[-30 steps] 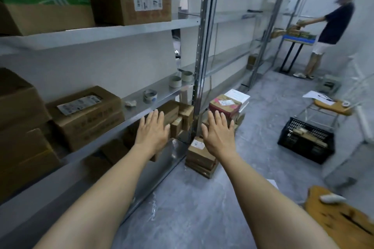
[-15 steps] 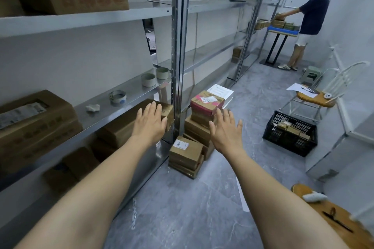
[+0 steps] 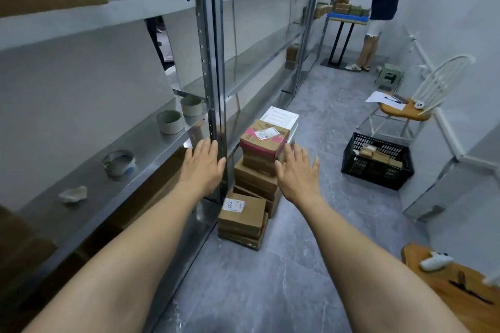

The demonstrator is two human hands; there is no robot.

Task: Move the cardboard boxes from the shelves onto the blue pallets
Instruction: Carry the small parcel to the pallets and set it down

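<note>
Both my arms reach forward with flat, spread fingers and hold nothing. My left hand [image 3: 203,167] hovers in front of the metal shelf upright [image 3: 213,67]. My right hand [image 3: 297,171] hovers beside a stack of cardboard boxes on the floor, topped by a box with pink tape [image 3: 263,139]. A lower box with a white label [image 3: 242,213] lies in front of that stack. More brown boxes sit on the low shelf behind my left arm [image 3: 151,192]. A blue pallet [image 3: 347,17] with boxes stands on a stand at the far end.
Tape rolls [image 3: 170,121] and crumpled paper [image 3: 73,194] lie on the middle shelf. A black crate [image 3: 377,163] with small boxes stands on the floor right. A white chair [image 3: 405,111], a green stool [image 3: 388,79] and a person [image 3: 378,3] at the pallet are beyond.
The view has swung right and moved forward along the shelves. Both hands now hover nearer the floor stack, the right one close beside the pink-taped box.
</note>
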